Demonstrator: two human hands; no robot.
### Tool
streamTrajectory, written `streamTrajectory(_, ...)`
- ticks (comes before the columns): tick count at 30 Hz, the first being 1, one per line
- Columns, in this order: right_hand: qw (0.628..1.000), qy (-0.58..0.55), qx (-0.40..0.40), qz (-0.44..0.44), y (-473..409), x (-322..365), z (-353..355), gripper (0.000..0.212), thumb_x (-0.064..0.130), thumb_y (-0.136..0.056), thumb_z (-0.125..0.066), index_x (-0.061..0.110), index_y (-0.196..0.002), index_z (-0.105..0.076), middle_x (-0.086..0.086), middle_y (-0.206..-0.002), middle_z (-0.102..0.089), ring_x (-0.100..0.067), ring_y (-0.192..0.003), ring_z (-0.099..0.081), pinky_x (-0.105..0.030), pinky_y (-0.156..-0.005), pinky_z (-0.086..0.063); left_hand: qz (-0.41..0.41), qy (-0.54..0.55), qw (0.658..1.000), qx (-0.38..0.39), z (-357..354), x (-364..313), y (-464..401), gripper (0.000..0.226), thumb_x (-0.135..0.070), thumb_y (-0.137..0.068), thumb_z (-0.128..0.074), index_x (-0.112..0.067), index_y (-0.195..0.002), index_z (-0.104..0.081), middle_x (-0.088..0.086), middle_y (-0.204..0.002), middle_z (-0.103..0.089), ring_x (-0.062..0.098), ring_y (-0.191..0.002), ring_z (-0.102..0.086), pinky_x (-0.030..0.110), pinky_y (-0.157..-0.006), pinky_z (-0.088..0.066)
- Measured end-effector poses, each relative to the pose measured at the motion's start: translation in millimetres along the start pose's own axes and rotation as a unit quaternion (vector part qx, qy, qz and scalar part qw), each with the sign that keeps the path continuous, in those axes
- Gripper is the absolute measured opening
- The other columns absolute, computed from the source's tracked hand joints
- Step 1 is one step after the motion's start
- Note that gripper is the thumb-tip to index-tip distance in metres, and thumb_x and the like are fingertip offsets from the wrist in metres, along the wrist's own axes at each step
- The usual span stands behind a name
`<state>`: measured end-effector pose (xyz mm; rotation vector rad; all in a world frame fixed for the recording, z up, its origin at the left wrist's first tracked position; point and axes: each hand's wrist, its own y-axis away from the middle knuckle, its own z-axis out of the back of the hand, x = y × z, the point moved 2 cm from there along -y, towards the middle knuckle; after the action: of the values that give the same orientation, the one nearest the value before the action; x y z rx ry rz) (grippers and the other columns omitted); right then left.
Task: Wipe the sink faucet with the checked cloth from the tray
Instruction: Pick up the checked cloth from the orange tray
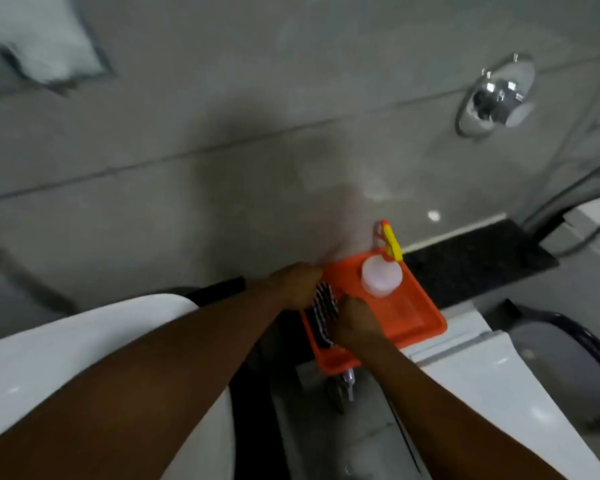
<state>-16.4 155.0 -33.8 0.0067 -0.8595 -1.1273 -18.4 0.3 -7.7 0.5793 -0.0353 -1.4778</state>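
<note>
An orange tray (418, 317) rests on a white surface at centre right. The black-and-white checked cloth (324, 308) lies bunched at the tray's left end. My left hand (297, 284) grips the cloth's far part, and my right hand (355, 322) grips its near part. Both hands are closed on the cloth inside the tray. A white sink (49, 358) fills the lower left; its faucet is not visible. The picture is blurred by motion.
A white bottle (381, 277) with a red and yellow sprayer (390, 240) stands at the tray's far end. A chrome valve (496, 95) sits on the tiled wall at upper right. A small chrome fitting (349, 379) shows below the tray. A dark mat (478, 261) lies behind.
</note>
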Motion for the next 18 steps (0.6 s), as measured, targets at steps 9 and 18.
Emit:
streamTrajectory(9, 0.996, -0.003, 0.005, -0.084, -55, -69, -48, 0.072, 0.048, -0.075, -0.074, 0.008, -0.130, -0.049, -0.014, -0.125, -0.060, -0.032, -0.108, -0.063, -0.040, -0.086, -0.056, 0.092, -0.092, 0.986, 0.107, -79, 5, -87, 0.008, -0.013, -0.081, -0.058, -0.010, -0.088, -0.060, 0.019, -0.106, -0.068, 0.034, -0.093, -0.066, 0.041, -0.079, -0.057)
streamTrajectory(18, 0.969, -0.216, 0.088, -0.075, -69, -54, -2, 0.039, 0.013, -0.083, -0.073, 0.000, -0.119, -0.065, -0.021, -0.120, -0.070, -0.029, -0.099, -0.068, -0.038, -0.080, -0.060, 0.155, 0.197, 0.967, 0.054, -27, 20, -65, 0.012, -0.016, -0.068, -0.065, -0.008, -0.076, -0.061, 0.018, -0.082, -0.064, 0.029, -0.076, -0.064, 0.031, -0.064, -0.046)
